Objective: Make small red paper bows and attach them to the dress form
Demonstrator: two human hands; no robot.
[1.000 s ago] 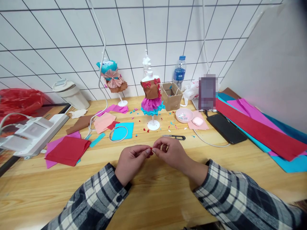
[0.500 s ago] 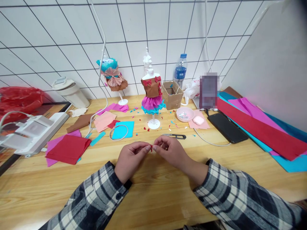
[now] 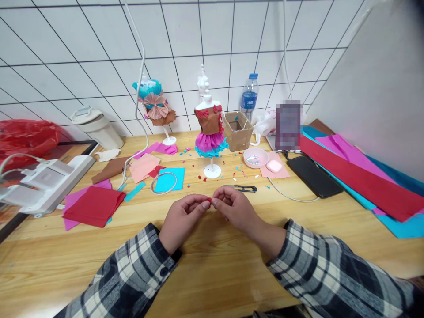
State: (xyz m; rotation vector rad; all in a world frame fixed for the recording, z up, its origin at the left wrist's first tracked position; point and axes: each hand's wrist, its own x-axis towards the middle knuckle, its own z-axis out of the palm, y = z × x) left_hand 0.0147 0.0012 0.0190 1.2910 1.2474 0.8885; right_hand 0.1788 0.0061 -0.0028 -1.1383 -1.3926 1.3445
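Between my fingertips is a tiny piece of red paper (image 3: 209, 200), mostly covered by the thumbs. My left hand (image 3: 183, 218) pinches it from the left, and my right hand (image 3: 236, 211) has thumb and forefinger closed at its right end. Just beyond my right hand lie black thread snips (image 3: 244, 188), partly behind the fingers. Past both hands stands a small white dress form (image 3: 212, 171) in a brown paper bodice (image 3: 208, 123) with red bows and a magenta and blue ruffled skirt (image 3: 209, 143).
Left lie folded red paper (image 3: 94, 207), a blue paper square (image 3: 179, 179) with a ring (image 3: 152, 187), and a power strip (image 3: 59, 190). Behind are a second dressed form (image 3: 159, 112), a cardboard box (image 3: 238, 137) and a water bottle (image 3: 249, 99). A pink bowl (image 3: 255, 164) and phone (image 3: 313, 176) are right.
My fingers have shifted slightly around the red paper piece, turning it; it showed as a thin hanging shape half a second ago. The view tilted a little. The other things stay put.
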